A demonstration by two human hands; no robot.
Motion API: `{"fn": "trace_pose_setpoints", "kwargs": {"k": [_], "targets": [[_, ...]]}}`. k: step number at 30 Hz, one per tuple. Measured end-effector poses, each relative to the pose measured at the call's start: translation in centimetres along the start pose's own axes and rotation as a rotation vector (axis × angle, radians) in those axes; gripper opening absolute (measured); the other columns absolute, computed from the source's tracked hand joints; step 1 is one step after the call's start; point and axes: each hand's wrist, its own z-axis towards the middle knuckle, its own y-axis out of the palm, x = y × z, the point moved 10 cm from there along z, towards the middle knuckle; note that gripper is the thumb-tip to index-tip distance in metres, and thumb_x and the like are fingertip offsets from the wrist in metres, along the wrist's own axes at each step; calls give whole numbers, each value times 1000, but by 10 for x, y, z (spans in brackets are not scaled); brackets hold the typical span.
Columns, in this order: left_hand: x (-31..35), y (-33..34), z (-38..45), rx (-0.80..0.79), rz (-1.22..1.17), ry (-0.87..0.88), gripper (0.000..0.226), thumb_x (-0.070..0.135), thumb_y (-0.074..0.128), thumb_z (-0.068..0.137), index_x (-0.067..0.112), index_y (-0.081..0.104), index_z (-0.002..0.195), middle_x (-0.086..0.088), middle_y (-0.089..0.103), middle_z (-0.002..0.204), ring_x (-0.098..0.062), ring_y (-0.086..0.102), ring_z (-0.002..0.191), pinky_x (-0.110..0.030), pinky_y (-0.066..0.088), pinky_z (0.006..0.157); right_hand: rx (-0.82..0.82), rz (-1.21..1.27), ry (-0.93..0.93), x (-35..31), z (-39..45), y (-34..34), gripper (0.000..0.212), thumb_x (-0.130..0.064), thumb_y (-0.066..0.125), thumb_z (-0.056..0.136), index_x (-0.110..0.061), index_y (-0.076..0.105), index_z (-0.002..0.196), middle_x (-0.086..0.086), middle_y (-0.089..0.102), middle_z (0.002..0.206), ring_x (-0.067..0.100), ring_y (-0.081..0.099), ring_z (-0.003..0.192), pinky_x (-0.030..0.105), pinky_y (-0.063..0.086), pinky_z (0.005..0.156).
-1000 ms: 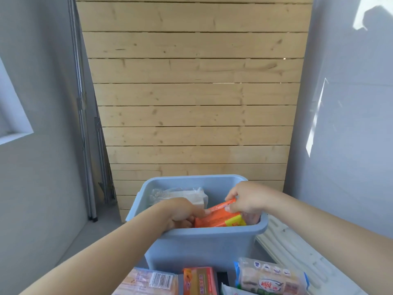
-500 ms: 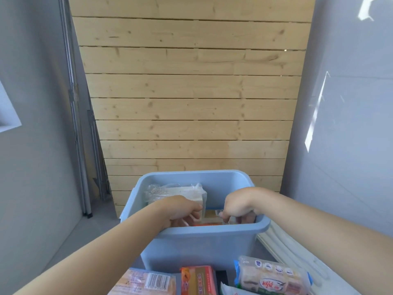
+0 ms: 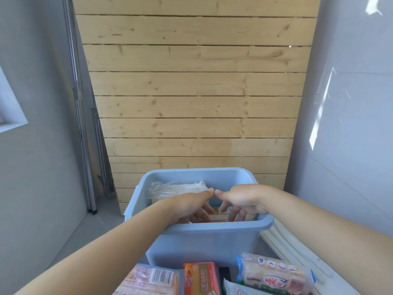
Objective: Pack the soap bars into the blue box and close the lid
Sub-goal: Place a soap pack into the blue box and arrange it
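Note:
The blue box (image 3: 212, 227) stands open on the floor in front of me. Both hands reach down inside it. My left hand (image 3: 191, 206) and my right hand (image 3: 242, 201) have their fingers spread, pointing down onto an orange soap pack (image 3: 221, 211) lying low in the box; their thumbs almost meet above it. A clear-wrapped white soap pack (image 3: 176, 189) stands in the box's back left part. Several more soap packs lie in front of the box: a pale orange one with a barcode (image 3: 148, 279), an orange-red one (image 3: 201, 277) and a clear-wrapped one (image 3: 274, 275).
A white ribbed lid (image 3: 297, 252) lies flat to the right of the box. A wooden plank wall (image 3: 191, 103) rises directly behind the box, and grey walls close in on both sides. Metal poles (image 3: 85, 145) lean in the left corner.
The orange pack, held up between both hands a second ago, has gone down into the box. My fingers have spread open over it.

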Motion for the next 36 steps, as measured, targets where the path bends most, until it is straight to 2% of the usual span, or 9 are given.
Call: {"fn": "trace_pose_setpoints", "kwargs": {"k": [2, 6, 10, 16, 19, 23, 27, 31, 36], "targets": [[13, -15, -15, 139, -109, 107, 57, 53, 26, 95, 12, 63, 109, -8, 67, 104, -20, 63, 89, -32, 48, 85, 71, 183, -116, -9, -11, -9, 64, -50, 23, 96, -2, 48, 131, 26, 54, 129, 37, 58, 113, 42, 49, 94], [33, -47, -73, 387, -228, 402, 37, 34, 38, 97, 13, 68, 96, -2, 71, 92, -15, 67, 82, -32, 51, 85, 238, 430, -358, -26, -52, -27, 46, -40, 37, 97, -5, 64, 113, 17, 67, 106, 29, 67, 95, 33, 57, 78], [17, -53, -130, 495, -249, 489, 31, 21, 41, 96, 12, 70, 91, -4, 73, 87, -11, 68, 76, -23, 53, 76, 330, 444, -502, -37, -90, -12, 32, -31, 42, 96, -13, 68, 103, 8, 70, 97, 20, 67, 91, 32, 54, 83], [-51, -48, -167, 627, -111, 371, 27, 20, 45, 91, 30, 69, 82, 4, 73, 86, -12, 68, 78, -28, 52, 74, 275, 431, -545, -33, -110, 53, 24, -23, 44, 94, -20, 68, 95, 1, 71, 92, 13, 68, 86, 24, 56, 73], [-91, -49, -167, 686, 10, 248, 23, 22, 48, 87, 35, 67, 88, 6, 72, 85, -5, 60, 60, -12, 46, 53, 197, 366, -465, -21, -97, 94, 19, -24, 47, 92, -20, 65, 98, -3, 68, 91, 10, 67, 83, 20, 55, 67], [-130, -45, -156, 673, 63, 124, 32, 22, 48, 88, 26, 61, 117, 3, 65, 117, -10, 59, 89, -23, 42, 75, 150, 343, -355, -6, -72, 131, 24, -23, 47, 92, -14, 61, 109, 3, 64, 94, 15, 67, 82, 30, 58, 75], [-158, -40, -148, 630, -12, 31, 42, 26, 46, 91, 24, 46, 133, 0, 64, 113, -14, 63, 89, -32, 52, 82, 100, 388, -276, 1, -55, 156, 34, -24, 50, 90, -7, 57, 119, 7, 62, 94, 22, 67, 84, 33, 58, 76], [-172, -35, -140, 570, -107, -36, 59, 21, 50, 89, 23, 27, 143, -8, 65, 114, -24, 66, 93, -40, 54, 87, 2, 488, -241, 0, -50, 175, 16, -18, 49, 89, -12, 64, 88, -3, 72, 70, 16, 71, 68, 28, 59, 64], [-165, -43, -144, 622, -138, 28, 30, 11, 54, 84, 14, 65, 112, -6, 73, 92, -24, 70, 79, -40, 58, 77, 71, 435, -252, -17, -56, 174, 29, -24, 53, 89, -5, 64, 107, 12, 70, 104, 27, 72, 83, 37, 60, 78]]}}
